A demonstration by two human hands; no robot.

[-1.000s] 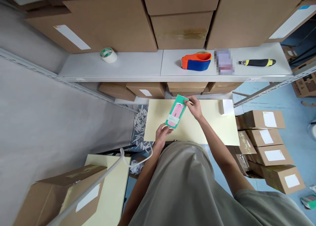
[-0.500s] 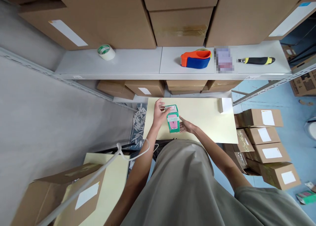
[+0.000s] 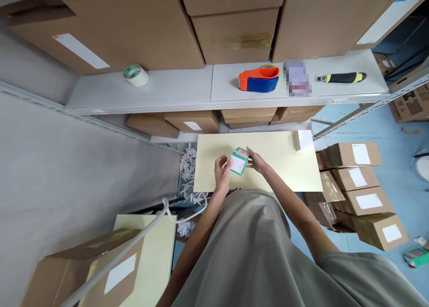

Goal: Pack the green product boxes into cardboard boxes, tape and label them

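A small green, white and pink carton [image 3: 238, 163] is held above the pale yellow tabletop [image 3: 278, 161], tipped so that a white face with a green border points up towards me. My left hand [image 3: 222, 174] grips its left side, with the thumb at the edge and the other fingers curled. From the right, my right hand [image 3: 256, 161] holds the carton's other side, its fingers partly hidden behind it. What the carton contains cannot be seen.
A white box [image 3: 303, 140] stands at the table's right end. On the shelf above lie a tape roll [image 3: 136, 75], an orange-blue tape dispenser [image 3: 259, 79] and a utility knife [image 3: 342, 77]. Cardboard boxes [image 3: 363, 177] are stacked on the right. A white cable [image 3: 166, 206] hangs at left.
The carton has been turned from its pink printed side to a white face and tilted. My left hand has come down nearer my body; my right hand has risen slightly.
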